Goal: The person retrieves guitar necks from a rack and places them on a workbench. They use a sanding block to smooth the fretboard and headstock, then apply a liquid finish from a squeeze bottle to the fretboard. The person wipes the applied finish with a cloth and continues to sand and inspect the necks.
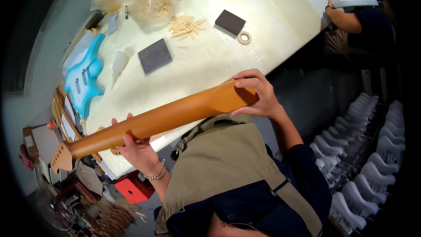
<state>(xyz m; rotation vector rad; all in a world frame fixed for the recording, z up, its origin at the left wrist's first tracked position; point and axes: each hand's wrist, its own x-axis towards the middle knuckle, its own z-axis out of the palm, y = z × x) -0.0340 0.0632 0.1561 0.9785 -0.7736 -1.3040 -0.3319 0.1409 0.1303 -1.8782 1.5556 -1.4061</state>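
An amber-coloured wooden guitar neck (175,116) lies slantwise across both my hands, just above the table's near edge. Its rounded back faces up. The paler headstock (62,157), with a row of small holes, points to the lower left. My left hand (142,156) is wrapped round the neck towards the headstock, thumb on the near side and fingertips showing beyond the far side. At the wide heel end, my right hand (262,95) grips with its fingers over the top edge and the thumb at the lower edge. The fretboard side is hidden underneath.
On the table (272,17) lie a blue guitar body (91,68), a white bottle (119,63), two dark blocks (155,55), wooden sticks (187,27) and a tape roll (244,38). White guitar bodies (359,193) stand in rows at right. Another person (355,24) holds a white piece.
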